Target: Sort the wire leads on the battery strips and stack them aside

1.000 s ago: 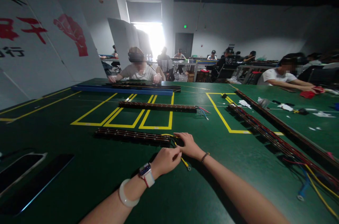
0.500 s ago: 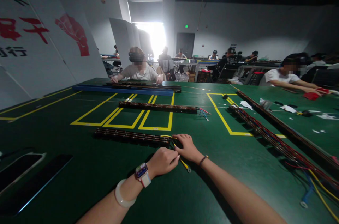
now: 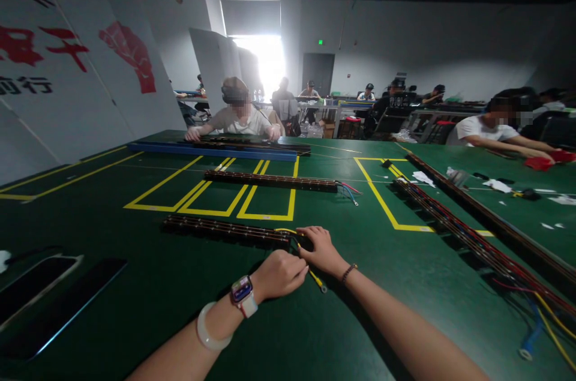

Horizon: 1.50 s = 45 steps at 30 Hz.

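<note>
A long dark strip (image 3: 225,230) with rows of small parts lies across the green table in front of me. A yellow wire (image 3: 315,278) comes out of its right end. My right hand (image 3: 320,248) rests on that end, fingers curled over it. My left hand (image 3: 278,274), with a watch and a pale bangle on its wrist, is closed in a pinch on the yellow wire just below the strip's end.
A second strip (image 3: 270,180) with red and blue wires lies farther back inside yellow floor-tape boxes (image 3: 252,213). Long wired strips (image 3: 454,222) run along the right. Two phones (image 3: 49,297) lie at the left. Other people sit working at the far side and right.
Only the view has shifted slightly; my hands stay at the strip's right end with the same grip.
</note>
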{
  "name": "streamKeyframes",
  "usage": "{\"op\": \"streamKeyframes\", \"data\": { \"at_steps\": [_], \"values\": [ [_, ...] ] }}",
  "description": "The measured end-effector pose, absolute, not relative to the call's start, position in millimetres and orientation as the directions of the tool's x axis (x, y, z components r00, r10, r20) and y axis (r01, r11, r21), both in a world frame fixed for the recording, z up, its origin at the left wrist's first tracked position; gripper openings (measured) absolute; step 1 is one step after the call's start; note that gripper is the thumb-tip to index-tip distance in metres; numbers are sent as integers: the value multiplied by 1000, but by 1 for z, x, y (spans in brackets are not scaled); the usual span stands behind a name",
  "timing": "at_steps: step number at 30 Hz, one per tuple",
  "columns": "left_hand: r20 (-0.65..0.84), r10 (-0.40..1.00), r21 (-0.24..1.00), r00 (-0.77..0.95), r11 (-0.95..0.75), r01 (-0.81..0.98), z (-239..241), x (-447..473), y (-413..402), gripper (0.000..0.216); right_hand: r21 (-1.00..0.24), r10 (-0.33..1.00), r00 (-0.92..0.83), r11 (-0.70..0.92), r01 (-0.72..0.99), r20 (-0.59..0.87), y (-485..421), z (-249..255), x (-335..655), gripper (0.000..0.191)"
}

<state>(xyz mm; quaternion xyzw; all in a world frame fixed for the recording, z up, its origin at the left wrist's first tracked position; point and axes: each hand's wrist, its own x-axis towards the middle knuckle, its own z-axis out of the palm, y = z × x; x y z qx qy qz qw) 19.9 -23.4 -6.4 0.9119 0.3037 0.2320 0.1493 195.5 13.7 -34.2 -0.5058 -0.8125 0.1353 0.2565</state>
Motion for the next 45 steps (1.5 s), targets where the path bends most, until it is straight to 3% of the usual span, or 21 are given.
{"op": "streamKeyframes", "data": {
  "at_steps": [4, 7, 10, 13, 15, 22, 25, 28, 32, 36, 40, 45],
  "values": [
    [355, 623, 388, 697, -777, 496, -8, 20, -23, 29, -440, 891, -369, 452, 776, 265, 16, -30, 198, 47],
    [341, 665, 452, 664, -736, 505, -9, 21, -23, 29, -429, 897, -375, 441, 788, 232, 20, -26, 201, 49],
    [268, 761, 628, 591, -603, 492, -10, 24, -22, 32, -451, 907, -372, 422, 786, 199, 24, -24, 205, 39],
    [63, 831, 863, 553, -324, 389, -10, 27, -21, 37, -467, 916, -364, 400, 789, 169, 29, -24, 210, 30],
    [-70, 815, 951, 576, -119, 284, -10, 29, -20, 41, -491, 920, -369, 386, 781, 135, 31, -24, 212, 28],
    [-222, 737, 970, 638, 235, 66, -14, 36, -22, 40, -675, 915, -395, 344, 653, 84, 32, -27, 212, 19],
    [-257, 732, 944, 631, 329, 2, -19, 35, -20, 37, -682, 915, -395, 342, 647, 85, 31, -25, 211, 14],
    [-294, 743, 909, 602, 412, -64, -22, 34, -19, 38, -591, 910, -387, 395, 704, 147, 23, -16, 208, 13],
    [-331, 746, 854, 577, 498, -154, -22, 36, -18, 37, -291, 873, -449, 487, 824, 191, 6, -1, 199, 11],
    [-336, 782, 814, 525, 521, -255, -25, 39, -17, 32, -40, 819, -552, 564, 825, 155, -10, 9, 187, 13],
    [-365, 821, 786, 440, 525, -326, -32, 40, -14, 27, 37, 797, -591, 592, 805, 120, -18, 12, 179, 20],
    [-385, 831, 786, 402, 523, -329, -33, 41, -13, 21, 5, 812, -578, 579, 815, 85, -19, 19, 182, 19]
  ]
}}
